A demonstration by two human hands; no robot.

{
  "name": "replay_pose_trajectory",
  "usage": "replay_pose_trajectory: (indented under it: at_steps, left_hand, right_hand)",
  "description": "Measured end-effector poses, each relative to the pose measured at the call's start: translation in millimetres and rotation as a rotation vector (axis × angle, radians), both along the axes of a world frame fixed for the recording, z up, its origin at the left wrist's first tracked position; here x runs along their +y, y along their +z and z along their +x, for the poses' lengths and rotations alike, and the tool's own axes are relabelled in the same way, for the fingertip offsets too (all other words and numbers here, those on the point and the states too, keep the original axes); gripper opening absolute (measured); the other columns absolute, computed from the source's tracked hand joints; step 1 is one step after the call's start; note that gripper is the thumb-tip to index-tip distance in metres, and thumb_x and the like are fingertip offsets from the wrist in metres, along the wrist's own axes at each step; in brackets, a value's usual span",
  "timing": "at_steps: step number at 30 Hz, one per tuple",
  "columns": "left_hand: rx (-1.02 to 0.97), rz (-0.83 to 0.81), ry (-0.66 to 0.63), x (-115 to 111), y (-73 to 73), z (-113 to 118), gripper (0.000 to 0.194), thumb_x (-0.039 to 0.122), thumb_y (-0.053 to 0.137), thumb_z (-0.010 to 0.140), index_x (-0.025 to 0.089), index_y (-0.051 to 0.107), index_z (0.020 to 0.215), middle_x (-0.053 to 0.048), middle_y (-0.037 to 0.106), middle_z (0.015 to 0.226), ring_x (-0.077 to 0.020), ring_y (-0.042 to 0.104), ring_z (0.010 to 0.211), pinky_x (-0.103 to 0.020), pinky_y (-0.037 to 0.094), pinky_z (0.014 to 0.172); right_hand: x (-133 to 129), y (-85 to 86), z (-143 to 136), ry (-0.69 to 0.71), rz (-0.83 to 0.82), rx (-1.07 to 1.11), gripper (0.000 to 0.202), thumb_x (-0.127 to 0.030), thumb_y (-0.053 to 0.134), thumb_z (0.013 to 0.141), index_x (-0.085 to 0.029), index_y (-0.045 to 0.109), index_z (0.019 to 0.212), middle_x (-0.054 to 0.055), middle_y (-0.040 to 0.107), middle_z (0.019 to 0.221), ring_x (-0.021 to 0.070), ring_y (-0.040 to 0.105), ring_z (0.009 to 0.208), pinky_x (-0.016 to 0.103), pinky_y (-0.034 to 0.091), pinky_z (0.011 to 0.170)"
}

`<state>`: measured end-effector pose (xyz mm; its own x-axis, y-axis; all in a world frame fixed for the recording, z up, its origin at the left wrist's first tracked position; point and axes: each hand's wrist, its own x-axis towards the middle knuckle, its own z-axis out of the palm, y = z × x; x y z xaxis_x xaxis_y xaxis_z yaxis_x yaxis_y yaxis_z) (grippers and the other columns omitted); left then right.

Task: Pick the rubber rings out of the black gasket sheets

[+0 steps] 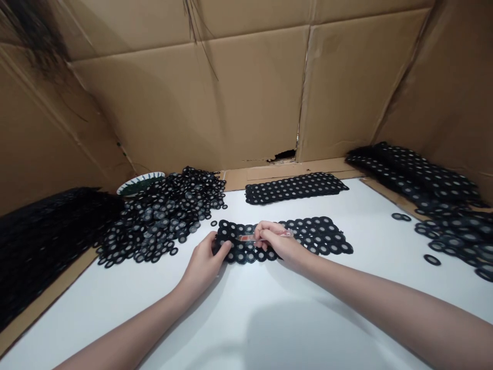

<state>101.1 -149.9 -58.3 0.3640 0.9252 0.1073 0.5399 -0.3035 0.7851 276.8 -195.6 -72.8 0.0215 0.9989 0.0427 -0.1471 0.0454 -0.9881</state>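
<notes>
While our left hand (206,257) clamps the ringed mat (320,235) at its nine-o'clock end, our right hand (275,239) grips what seems a slim tool (247,238).

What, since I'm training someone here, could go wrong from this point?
The slim clear-and-red pen-like tool in the right hand points toward the left hand, so a slip might jab it.

The left hand grips one end of the flat black strip of joined, pale-centred discs; if it loosens, the strip could shift.

A small, loose, round black disc lies by the strip's corner, near a heap of similar discs; a nudge might scatter them.
</notes>
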Motion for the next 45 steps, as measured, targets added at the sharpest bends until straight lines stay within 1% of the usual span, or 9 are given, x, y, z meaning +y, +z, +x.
replay_pose_trajectory:
  at_steps: [4,9,17,23,30,33,38,41,45]
  left_hand:
    - [0.012,0.020,0.011,5,-3.8,2,0.024,0.039,0.050,0.070,0.016,0.057,0.075,-0.003,0.062,0.072,-0.0200,0.055,0.067,-0.029,0.040,0.060]
    - [0.002,0.026,-0.019,9,-8.2,2,0.023,0.037,0.048,0.072,0.016,0.056,0.079,-0.004,0.063,0.077,-0.0210,0.056,0.073,-0.030,0.041,0.065]
    - [0.006,0.032,-0.033,8,-10.3,1,0.016,0.030,0.046,0.073,0.018,0.051,0.083,-0.002,0.060,0.078,-0.0191,0.055,0.072,-0.030,0.040,0.065]
    - [0.007,0.030,-0.028,7,-8.8,2,0.017,0.028,0.047,0.072,0.017,0.051,0.084,-0.002,0.059,0.080,-0.0195,0.054,0.074,-0.031,0.040,0.067]
    - [-0.033,-0.001,-0.036,5,-6.4,3,0.016,0.028,0.047,0.071,0.018,0.049,0.082,-0.001,0.058,0.077,-0.0191,0.053,0.074,-0.030,0.040,0.067]
    - [-0.055,-0.017,-0.035,6,-5.4,3,0.014,0.029,0.048,0.069,0.018,0.049,0.078,0.000,0.056,0.073,-0.0184,0.052,0.070,-0.029,0.040,0.064]
    - [-0.048,-0.012,-0.036,9,-5.3,3,0.011,0.027,0.049,0.067,0.019,0.047,0.073,0.002,0.053,0.068,-0.0170,0.050,0.067,-0.027,0.039,0.062]
    - [-0.027,-0.012,-0.058,11,-5.6,2,0.014,0.032,0.048,0.071,0.019,0.047,0.072,0.002,0.053,0.068,-0.0166,0.051,0.067,-0.027,0.039,0.062]
    - [-0.030,0.003,-0.057,13,-5.9,0,0.018,0.035,0.050,0.070,0.018,0.050,0.074,0.000,0.056,0.070,-0.0178,0.053,0.069,-0.028,0.040,0.063]
  right_hand:
    - [-3,-0.9,-5,0.007,0.053,-0.026,0.009,-0.017,0.042,0.071,-0.017,0.046,0.062,-0.003,0.045,0.059,0.0099,0.043,0.058,0.022,0.030,0.055]
    - [-6,0.0,-9,0.016,0.067,-0.074,0.009,-0.016,0.041,0.073,-0.017,0.046,0.066,-0.004,0.045,0.059,0.0092,0.043,0.055,0.022,0.029,0.053]
    - [-10,4.6,-11,0.030,0.067,-0.026,0.011,-0.014,0.041,0.075,-0.017,0.045,0.065,-0.003,0.047,0.062,0.0094,0.047,0.058,0.022,0.030,0.054]
    - [-9,5.5,-10,0.030,0.069,-0.051,0.013,-0.014,0.040,0.076,-0.018,0.044,0.064,-0.003,0.045,0.058,0.0100,0.048,0.057,0.022,0.031,0.054]
    - [-9,0.9,-9,0.067,0.086,-0.052,0.014,-0.014,0.039,0.079,-0.018,0.044,0.066,-0.003,0.042,0.058,0.0135,0.055,0.075,0.022,0.034,0.059]
    - [-9,-1.5,-8,0.077,0.112,-0.069,0.014,-0.015,0.039,0.080,-0.018,0.044,0.068,-0.003,0.042,0.059,0.0135,0.054,0.075,0.023,0.034,0.060]
    - [-10,-2.9,-7,0.086,0.123,-0.144,0.012,-0.020,0.040,0.082,-0.018,0.045,0.071,-0.003,0.043,0.062,0.0094,0.042,0.058,0.024,0.032,0.057]
    - [-12,-0.5,-5,0.116,0.117,-0.152,0.015,-0.028,0.043,0.083,-0.018,0.043,0.071,-0.003,0.040,0.062,0.0093,0.039,0.057,0.023,0.031,0.055]
    - [-13,2.1,-3,0.183,0.121,-0.167,0.018,-0.034,0.044,0.082,-0.018,0.046,0.076,-0.002,0.043,0.066,0.0103,0.040,0.060,0.024,0.032,0.056]
